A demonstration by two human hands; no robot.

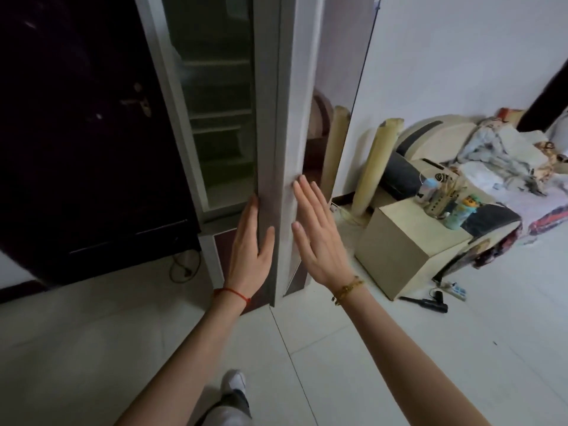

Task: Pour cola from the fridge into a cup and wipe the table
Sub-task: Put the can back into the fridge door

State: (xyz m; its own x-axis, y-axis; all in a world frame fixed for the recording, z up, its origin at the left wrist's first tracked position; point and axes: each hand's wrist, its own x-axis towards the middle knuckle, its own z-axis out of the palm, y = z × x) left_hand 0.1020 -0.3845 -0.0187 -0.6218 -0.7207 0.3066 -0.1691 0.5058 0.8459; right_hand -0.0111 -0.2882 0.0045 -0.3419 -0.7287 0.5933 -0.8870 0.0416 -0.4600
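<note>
The fridge door (290, 124) stands partly open, seen edge-on in the middle of the view. Behind it the dim fridge interior (219, 118) shows several shelves; no cola bottle can be made out. My left hand (250, 250) lies flat against the inner side of the door's edge, fingers straight, thumb on the edge. My right hand (316, 235) is flat with straight fingers on the door's outer face. Neither hand holds anything. No cup or cloth is in view.
A dark door (76, 133) fills the left. To the right stand a rolled mat (376, 164), a beige bedside cabinet (402, 250) with small bottles, and a cluttered bed (507, 167). A power strip and black tool (430, 302) lie on the white tiled floor.
</note>
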